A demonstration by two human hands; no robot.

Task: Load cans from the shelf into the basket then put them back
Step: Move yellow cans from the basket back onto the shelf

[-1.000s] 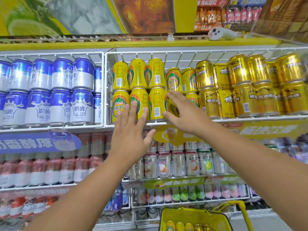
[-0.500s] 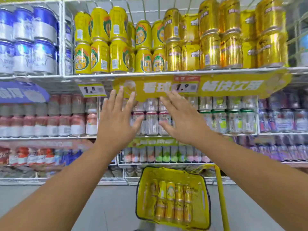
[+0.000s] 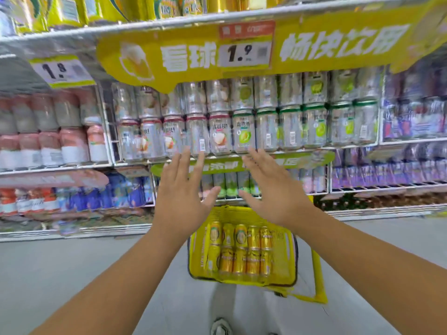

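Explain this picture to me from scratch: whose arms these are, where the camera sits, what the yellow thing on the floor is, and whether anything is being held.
There is no machine here. A person wears a wide-angle camera on the head, so you look forward and down along their own two arms. The left hand and the right hand are both spread open in the air, holding nothing. Below them, on the grey floor, stands a yellow basket with gold and yellow cans lying inside in rows. Behind the hands are shop shelves full of drink cans, with a yellow price banner on the shelf edge above. The picture is blurred, so small labels cannot be read well.

Shop: price-tagged drink shelves (image 3: 242, 20)
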